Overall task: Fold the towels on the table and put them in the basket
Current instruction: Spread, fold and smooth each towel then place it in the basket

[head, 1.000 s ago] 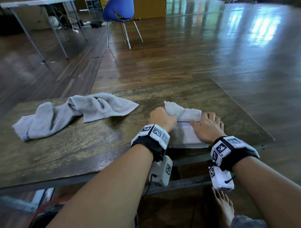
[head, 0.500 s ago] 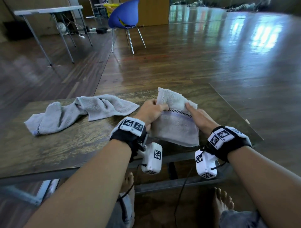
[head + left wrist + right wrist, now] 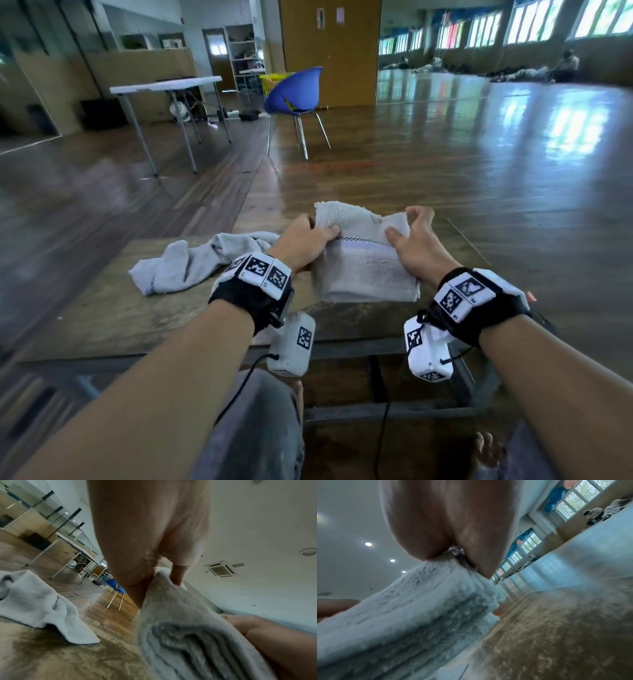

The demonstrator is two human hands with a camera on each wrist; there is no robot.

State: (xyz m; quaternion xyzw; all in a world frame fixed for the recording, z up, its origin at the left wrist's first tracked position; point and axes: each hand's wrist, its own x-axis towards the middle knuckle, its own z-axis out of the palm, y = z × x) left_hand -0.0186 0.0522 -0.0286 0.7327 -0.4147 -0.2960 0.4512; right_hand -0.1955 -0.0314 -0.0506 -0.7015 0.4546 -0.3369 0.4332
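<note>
A folded white towel (image 3: pixel 363 270) with a checked stripe is lifted off the wooden table (image 3: pixel 113 318), its far end raised and its near folded edge hanging low. My left hand (image 3: pixel 305 241) grips its left side, thumb on top. My right hand (image 3: pixel 412 236) pinches the top right corner between thumb and fingers. In the left wrist view the folded towel (image 3: pixel 180 635) runs from my left hand (image 3: pixel 154 566) toward the camera. In the right wrist view my right hand (image 3: pixel 453 534) clamps the folded towel (image 3: pixel 419 608). A second, crumpled grey-white towel (image 3: pixel 191 263) lies left on the table. A yellow basket (image 3: pixel 272 84) sits behind the chair.
A blue chair (image 3: pixel 296 94) stands on the wooden floor beyond the table. A white folding table (image 3: pixel 164 85) is at the far left. My bare feet (image 3: pixel 488 448) and knees are under the table's near edge. People sit along the far right wall.
The folded towel lay flat under both hands a second ago; both hands have since gripped it and lifted its far end up off the table. The camera has tilted upward.
</note>
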